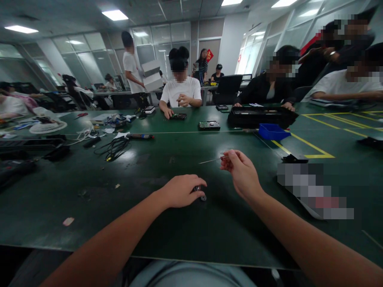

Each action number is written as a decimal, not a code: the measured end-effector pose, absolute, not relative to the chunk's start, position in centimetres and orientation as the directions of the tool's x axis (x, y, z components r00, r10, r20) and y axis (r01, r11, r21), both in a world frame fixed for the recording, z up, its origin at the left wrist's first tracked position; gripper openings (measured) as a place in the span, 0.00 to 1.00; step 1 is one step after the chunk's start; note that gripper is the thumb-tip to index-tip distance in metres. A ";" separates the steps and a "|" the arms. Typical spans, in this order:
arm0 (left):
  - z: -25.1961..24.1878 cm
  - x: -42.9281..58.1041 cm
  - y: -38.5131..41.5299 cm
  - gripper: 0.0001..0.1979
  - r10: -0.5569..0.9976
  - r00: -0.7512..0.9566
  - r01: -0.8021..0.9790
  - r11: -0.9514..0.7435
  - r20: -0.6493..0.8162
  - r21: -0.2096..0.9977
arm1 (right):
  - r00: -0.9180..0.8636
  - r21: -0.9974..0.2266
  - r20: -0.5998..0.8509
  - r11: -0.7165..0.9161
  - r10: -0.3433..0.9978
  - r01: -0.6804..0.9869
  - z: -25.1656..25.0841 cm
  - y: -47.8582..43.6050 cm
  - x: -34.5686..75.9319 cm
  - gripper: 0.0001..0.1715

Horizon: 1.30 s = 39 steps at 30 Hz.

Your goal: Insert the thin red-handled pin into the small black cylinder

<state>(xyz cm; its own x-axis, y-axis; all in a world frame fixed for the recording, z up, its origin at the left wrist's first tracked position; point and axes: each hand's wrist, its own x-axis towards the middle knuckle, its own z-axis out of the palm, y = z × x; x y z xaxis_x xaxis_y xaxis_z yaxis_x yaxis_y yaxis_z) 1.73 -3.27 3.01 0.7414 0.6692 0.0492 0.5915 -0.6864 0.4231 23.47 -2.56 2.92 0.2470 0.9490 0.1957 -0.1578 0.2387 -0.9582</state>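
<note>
While the right hand [239,169] grips a thin tool [210,161], the left hand [182,191] curls over a metal part [203,197]

Writing is scarce: a red diamond sign [210,55] at the back door [206,44] bears a pale character, too small to read surely. Any print on the packet [314,195] to the right is lost under pixel blocks.

The right hand is closed on the tool's reddish handle, its slim shaft pointing left; the fingers cover most of the handle, and the tip's shape is hard to make out. The metal part sits at the left hand's fingertips, low and near the middle, partly hidden; whether the thumb and fingers are clamped on it, I cannot tell. Both forearms run out of view.

The surface [104,207] is dark green and glossy, with scraps strewn on the left and yellow lines on the right. A coiled cable [112,150] lies on the left; farther off are a hard drive [209,125], a blue tray [273,132] and a long black case [260,116]. Across from the wearer sits a person in a white shirt [191,88]; behind, another carries pale boxes [152,75]. Glass partitions [163,42] and ceiling lights [115,15] surround the room.
</note>
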 end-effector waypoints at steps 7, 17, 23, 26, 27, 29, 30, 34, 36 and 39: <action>2.8 1.6 -3.5 0.16 0.578 0.816 0.552 -0.773 -0.014 0.313 | 0.246 -0.963 0.197 0.235 0.949 -0.134 2.7 -2.6 23.5 0.16; 3.0 1.0 -2.6 0.15 0.704 0.710 0.523 -0.548 0.023 0.653 | 0.245 -0.965 0.191 0.227 0.951 -0.129 3.0 -2.6 23.5 0.16; 4.8 -1.0 -1.4 0.17 0.839 0.542 0.452 -0.347 0.056 0.822 | 0.249 -0.963 0.178 0.220 0.952 -0.154 3.1 -2.5 23.7 0.15; 5.3 -2.4 -0.4 0.18 0.919 0.387 0.255 -0.189 0.079 0.948 | 0.253 -0.966 0.181 0.220 0.950 -0.137 2.9 -2.3 23.8 0.16; 5.4 -3.0 -0.1 0.19 0.944 0.322 0.159 -0.127 0.071 0.979 | 0.255 -0.966 0.183 0.222 0.949 -0.131 2.9 -2.3 23.9 0.16; 5.5 -4.7 0.7 0.18 0.983 0.183 -0.017 -0.012 0.015 1.000 | 0.259 -0.966 0.183 0.222 0.948 -0.129 2.8 -2.2 23.9 0.16; 5.5 -5.7 1.1 0.17 0.993 0.112 -0.097 0.042 -0.031 0.994 | 0.255 -0.967 0.183 0.221 0.950 -0.130 2.8 -2.2 23.9 0.16; 5.9 -11.3 2.0 0.10 0.971 -0.077 -0.331 0.191 -0.228 0.924 | 0.239 -0.968 0.186 0.220 0.953 -0.123 3.1 -2.4 23.9 0.16; 6.3 -14.3 1.9 0.07 0.955 -0.146 -0.346 0.194 -0.257 0.918 | 0.235 -0.969 0.185 0.218 0.954 -0.119 3.1 -2.4 23.9 0.15; 7.1 -18.5 1.2 0.08 0.909 -0.314 -0.330 0.165 -0.273 0.929 | 0.237 -0.970 0.172 0.206 0.956 -0.129 3.2 -2.4 23.9 0.16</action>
